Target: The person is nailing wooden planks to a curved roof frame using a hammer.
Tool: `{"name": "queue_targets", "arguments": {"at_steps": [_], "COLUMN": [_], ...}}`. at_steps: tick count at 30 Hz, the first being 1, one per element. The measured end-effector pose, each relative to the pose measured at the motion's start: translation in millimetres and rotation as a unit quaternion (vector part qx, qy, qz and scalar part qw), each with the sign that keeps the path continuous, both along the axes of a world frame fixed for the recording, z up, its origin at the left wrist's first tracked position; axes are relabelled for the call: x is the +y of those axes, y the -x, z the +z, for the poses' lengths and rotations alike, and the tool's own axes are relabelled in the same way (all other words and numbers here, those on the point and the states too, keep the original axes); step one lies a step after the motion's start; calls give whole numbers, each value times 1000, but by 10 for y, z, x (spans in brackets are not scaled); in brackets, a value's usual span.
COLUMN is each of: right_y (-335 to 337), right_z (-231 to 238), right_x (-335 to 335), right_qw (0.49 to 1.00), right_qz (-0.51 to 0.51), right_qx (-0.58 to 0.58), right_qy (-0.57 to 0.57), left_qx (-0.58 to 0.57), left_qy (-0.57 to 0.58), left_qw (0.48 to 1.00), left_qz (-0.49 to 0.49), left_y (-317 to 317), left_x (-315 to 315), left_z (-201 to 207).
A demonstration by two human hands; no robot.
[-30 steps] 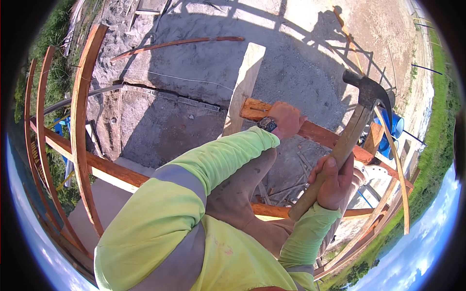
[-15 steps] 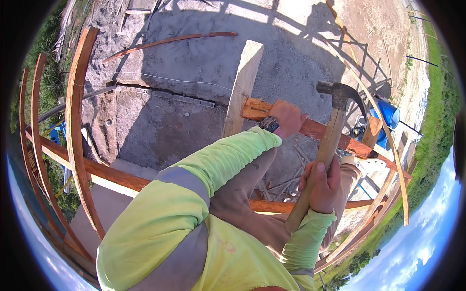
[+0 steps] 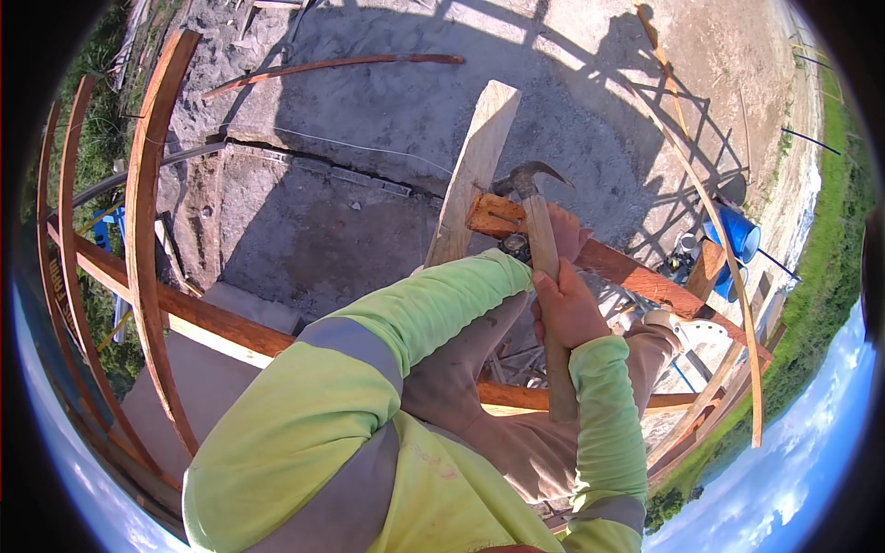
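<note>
Claw hammer (image 3: 537, 258) with a wooden handle sits high in the middle of the view, its steel head down against the end of a reddish-brown horizontal rail (image 3: 636, 272), right where that rail meets a pale upright plank (image 3: 475, 175). The curved claw points to the right. The right hand (image 3: 564, 309) is wrapped tight around the handle about midway along it, and the butt of the handle sticks out below the fist, down past the yellow-green sleeve. The left hand (image 3: 564, 230) lies on top of the rail just behind the hammer head, partly hidden by the handle; its grip cannot be made out, though a wristwatch (image 3: 514, 245) shows at the wrist. Both forearms wear high-visibility yellow-green sleeves with grey bands, and the left arm reaches across the lower middle of the picture. Below the hands, tan trousers cover a bent leg, and a pale shoe (image 3: 687, 330) rests on the timber at the right. A second reddish board (image 3: 184, 318) runs from the left towards the person. Curved wooden members (image 3: 138, 249) stand at the left, and another thin one arcs along the right. Far below lies sandy ground (image 3: 369, 101) crossed by frame shadows, with a blue barrel (image 3: 733, 235) at the right, near grass.
</note>
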State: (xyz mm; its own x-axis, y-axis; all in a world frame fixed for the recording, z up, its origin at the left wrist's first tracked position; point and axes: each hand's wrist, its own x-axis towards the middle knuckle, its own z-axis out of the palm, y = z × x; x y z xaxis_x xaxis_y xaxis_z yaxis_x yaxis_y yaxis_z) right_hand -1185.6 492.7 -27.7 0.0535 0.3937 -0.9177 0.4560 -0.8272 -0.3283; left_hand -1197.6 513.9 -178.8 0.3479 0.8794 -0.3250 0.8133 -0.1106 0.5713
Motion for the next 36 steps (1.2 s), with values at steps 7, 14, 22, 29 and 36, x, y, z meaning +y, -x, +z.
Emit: {"name": "queue_targets", "arguments": {"at_steps": [7,14,22,29,36], "right_y": [68,-279,-891,-846,-587], "right_z": [-31,734,1233,471,-932], "right_x": [-110,-1023,-3041,-3993,-5212], "right_qw": [995,886,693,729,734], "right_qz": [-53,-371,-472,-536,-563], "right_qx": [47,49,-349,-409,-325], "right_qy": [-73,-273,-419,-119,-197], "left_qx": [2,-12,20,-137,-283], "left_qy": [-29,-87,-53,-305,-192], "left_qw": [999,991,988,936,940], "left_qz": [22,-97,-140,-114,1], "left_y": [3,271,287,833,1819], "left_x": [91,349,550,520,29], "left_z": [-37,-4,-121,-458,-169]}}
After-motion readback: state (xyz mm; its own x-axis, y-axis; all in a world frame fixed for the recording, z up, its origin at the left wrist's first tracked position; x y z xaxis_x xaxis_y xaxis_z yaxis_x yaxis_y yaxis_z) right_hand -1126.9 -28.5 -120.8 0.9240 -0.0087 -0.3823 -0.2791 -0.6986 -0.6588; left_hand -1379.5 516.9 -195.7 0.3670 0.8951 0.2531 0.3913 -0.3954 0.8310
